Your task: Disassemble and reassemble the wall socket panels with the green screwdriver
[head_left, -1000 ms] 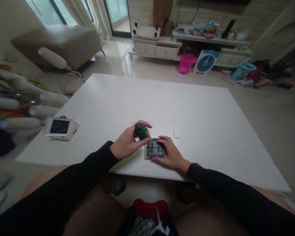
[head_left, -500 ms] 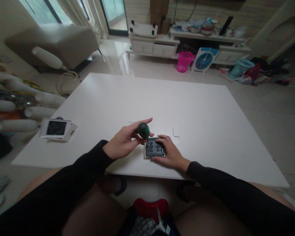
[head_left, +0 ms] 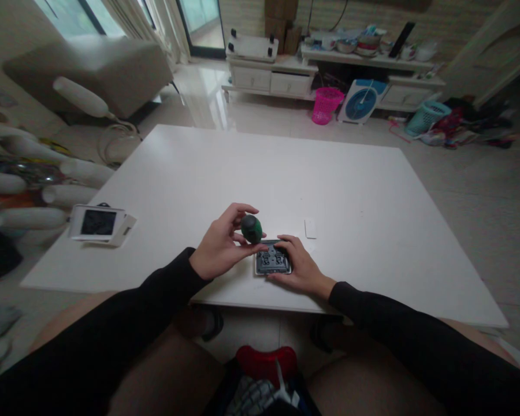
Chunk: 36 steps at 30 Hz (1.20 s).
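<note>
My left hand [head_left: 221, 241] has its fingers curled round the green and black handle of a screwdriver [head_left: 252, 230], which stands upright, seen from its butt end. Its shaft and tip are hidden beneath the handle and hand, over the upper left corner of a wall socket panel [head_left: 272, 264]. That panel lies on the white table, its dark moulded back facing up with a thin white rim. My right hand [head_left: 302, 267] grips it from the right, thumb at the near edge and fingers on the far edge. A small flat white piece [head_left: 310, 229] lies just beyond my right hand.
On the left end of the table [head_left: 242, 167] sit a white frame with a dark centre [head_left: 97, 223] and a white box under it. Beyond the table stand a pink basket [head_left: 327, 106], a blue fan [head_left: 362, 101] and a low white cabinet [head_left: 260, 80].
My left index finger, stretched out past the handle before, is now bent round it, and the thumb reaches further right. The handle has shifted slightly. My right hand keeps the panel in place.
</note>
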Motion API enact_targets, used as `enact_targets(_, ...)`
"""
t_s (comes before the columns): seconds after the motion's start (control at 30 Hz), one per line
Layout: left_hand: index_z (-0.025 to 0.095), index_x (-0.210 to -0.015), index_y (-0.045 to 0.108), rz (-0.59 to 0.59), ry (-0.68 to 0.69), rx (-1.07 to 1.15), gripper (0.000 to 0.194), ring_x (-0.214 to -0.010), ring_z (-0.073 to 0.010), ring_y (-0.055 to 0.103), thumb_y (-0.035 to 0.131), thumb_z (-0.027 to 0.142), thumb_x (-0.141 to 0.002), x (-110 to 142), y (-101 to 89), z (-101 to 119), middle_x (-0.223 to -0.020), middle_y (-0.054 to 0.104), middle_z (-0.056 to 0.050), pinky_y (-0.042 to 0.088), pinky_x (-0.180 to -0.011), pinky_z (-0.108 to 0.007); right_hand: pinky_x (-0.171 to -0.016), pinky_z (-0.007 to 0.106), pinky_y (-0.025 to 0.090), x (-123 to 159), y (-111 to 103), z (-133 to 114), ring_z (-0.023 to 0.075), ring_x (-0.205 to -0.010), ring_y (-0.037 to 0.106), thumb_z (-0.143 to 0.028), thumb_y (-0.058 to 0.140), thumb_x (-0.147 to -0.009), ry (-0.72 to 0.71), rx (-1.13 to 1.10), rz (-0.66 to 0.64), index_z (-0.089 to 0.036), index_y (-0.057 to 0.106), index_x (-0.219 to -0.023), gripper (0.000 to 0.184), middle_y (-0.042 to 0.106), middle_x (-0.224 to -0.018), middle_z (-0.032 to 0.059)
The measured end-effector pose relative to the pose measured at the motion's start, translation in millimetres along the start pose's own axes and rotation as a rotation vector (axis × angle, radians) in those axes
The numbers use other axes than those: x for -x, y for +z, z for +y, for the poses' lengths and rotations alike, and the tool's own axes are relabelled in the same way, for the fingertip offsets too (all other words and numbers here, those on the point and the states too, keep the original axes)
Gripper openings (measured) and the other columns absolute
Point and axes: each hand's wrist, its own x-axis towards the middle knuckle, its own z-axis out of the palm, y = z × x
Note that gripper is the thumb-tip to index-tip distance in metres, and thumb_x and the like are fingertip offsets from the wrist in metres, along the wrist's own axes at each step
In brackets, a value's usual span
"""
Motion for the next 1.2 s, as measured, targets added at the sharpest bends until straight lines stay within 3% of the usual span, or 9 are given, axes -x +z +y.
enact_targets(0.13, 0.018, -0.133, 0.055, -0.01, -0.01, -0.016, 0.069, -0.086, -0.0187, 0.073, 0.089, 0.021, -0.073, -0.5, -0.3, 5.5, -0.095, 0.074, -0.005, 0.058, -0.061, -0.021, -0.111, 0.06, 0.05, -0.4, 0.2, -0.1, 0.0352, -0.137, 0.05, -0.048, 0.086, -0.079, -0.009, 0.007, -0.002, -0.028, 0.047, -0.14, 0.075, 0.048, -0.146, 0.0156)
enact_targets(0.33, 0.023, -0.156, 0.037, -0.206, 0.04, 0.05, 0.072, -0.087, -0.0162, 0.071, 0.064, 0.009, -0.091, 1.0, -4.4, 2.7, -0.104, 0.073, -0.008, 0.063, -0.066, -0.024, -0.111, 0.061, 0.05, -1.0, -1.7, -2.0, 0.0357, -0.137, 0.05, -0.047, 0.087, -0.079, 0.002, -0.01, -0.008, -0.03, 0.047, -0.14, 0.075, 0.048, -0.145, 0.0148)
enact_targets(0.43, 0.023, -0.15, 0.04, -0.21, 0.052, 0.076, 0.057, -0.094, -0.0171, 0.067, 0.06, 0.015, -0.097, 2.7, -2.6, -4.0, -0.111, 0.068, -0.009, 0.063, -0.066, -0.023, -0.112, 0.06, 0.05, -1.0, -2.0, -2.2, 0.0352, -0.137, 0.049, -0.048, 0.086, -0.079, -0.003, -0.007, -0.01, -0.029, 0.047, -0.139, 0.074, 0.047, -0.146, 0.0151)
enact_targets(0.57, 0.021, -0.131, 0.048, -0.11, 0.038, 0.094, 0.037, -0.089, -0.0147, 0.061, 0.065, 0.026, -0.098, 4.6, 5.1, -9.9, -0.111, 0.058, -0.008, 0.061, -0.063, -0.02, -0.111, 0.061, 0.049, -0.6, -1.1, -1.6, 0.0362, -0.136, 0.05, -0.048, 0.086, -0.079, 0.006, 0.003, -0.009, -0.029, 0.048, -0.14, 0.074, 0.048, -0.146, 0.0153)
enact_targets(0.73, 0.019, -0.114, 0.052, -0.083, 0.004, 0.064, 0.03, -0.08, -0.0134, 0.059, 0.071, 0.033, -0.095, 3.8, 8.8, -9.9, -0.099, 0.057, -0.004, 0.059, -0.056, -0.019, -0.11, 0.061, 0.049, -0.8, 0.0, -1.2, 0.0365, -0.136, 0.051, -0.048, 0.086, -0.079, -0.001, -0.001, -0.003, -0.029, 0.047, -0.141, 0.076, 0.049, -0.145, 0.0154)
enact_targets(0.87, 0.018, -0.112, 0.061, -0.074, 0.037, -0.024, 0.029, -0.086, -0.0161, 0.064, 0.075, 0.031, -0.09, 2.2, 4.7, -7.0, -0.102, 0.062, -0.006, 0.059, -0.057, -0.02, -0.112, 0.061, 0.049, -1.5, -0.5, -1.8, 0.0353, -0.136, 0.051, -0.048, 0.086, -0.079, -0.01, -0.014, 0.005, -0.03, 0.045, -0.142, 0.077, 0.049, -0.145, 0.0148)
enact_targets(1.03, 0.02, -0.131, 0.064, -0.05, 0.031, -0.047, 0.049, -0.088, -0.0168, 0.07, 0.08, 0.025, -0.085, 0.3, 1.2, -0.5, -0.11, 0.069, -0.008, 0.059, -0.06, -0.021, -0.11, 0.061, 0.05, -1.3, -0.9, -2.1, 0.0352, -0.135, 0.051, -0.046, 0.085, -0.08, -0.012, -0.006, 0.008, -0.028, 0.045, -0.14, 0.075, 0.049, -0.144, 0.0158)
enact_targets(1.2, 0.019, -0.146, 0.057, -0.091, -0.007, 0.019, 0.064, -0.086, -0.0168, 0.071, 0.078, 0.019, -0.085, 0.5, 0.0, 2.2, -0.103, 0.073, -0.007, 0.059, -0.057, -0.02, -0.11, 0.061, 0.05, -0.6, -0.2, -0.8, 0.0356, -0.136, 0.051, -0.047, 0.085, -0.08, -0.007, 0.0, 0.002, -0.029, 0.046, -0.14, 0.075, 0.049, -0.145, 0.0151)
